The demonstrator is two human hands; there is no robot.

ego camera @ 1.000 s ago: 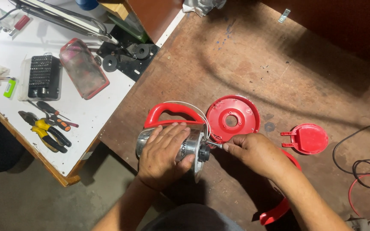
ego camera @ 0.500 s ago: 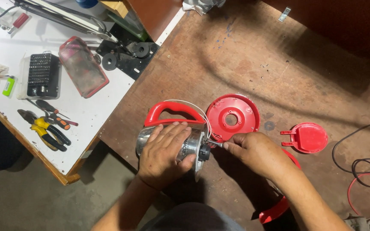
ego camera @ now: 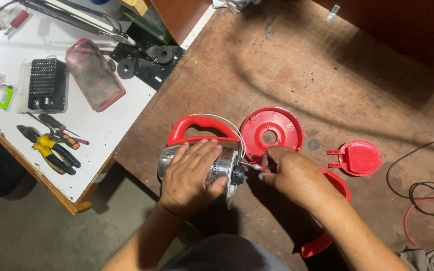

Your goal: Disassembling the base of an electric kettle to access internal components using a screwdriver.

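**Kettle body on its side, both hands at its base**

Head view: a steel kettle body (ego camera: pixel 217 168) with a red handle (ego camera: pixel 199 128) lies on its side on the brown worktop (ego camera: pixel 297 65), its open bottom turned toward the right. The left hand (ego camera: pixel 193 175) is spread flat over the metal wall, fingers wrapped around it and pinning it down. The right hand (ego camera: pixel 290 173) is closed around a small screwdriver (ego camera: pixel 253 167) (only the red grip and a bit of shaft show past the fingers), whose tip meets the black part (ego camera: pixel 237 174) at the kettle's bottom. Thin white wires (ego camera: pixel 229 123) arc from the handle toward the base.

Just beyond the right hand lies a round red base cover (ego camera: pixel 272 131) with a hole in the middle, and further right, apart from it, a smaller red lid (ego camera: pixel 358 157). A red ring (ego camera: pixel 335 200) curves under the right forearm.

On the white table (ego camera: pixel 101 130) to the left lie yellow-handled pliers (ego camera: pixel 46 150), a small screwdriver (ego camera: pixel 65 135), a box of bits (ego camera: pixel 46 85) and a red-rimmed clear case (ego camera: pixel 94 75). Cables (ego camera: pixel 423 193) trail at the right edge.
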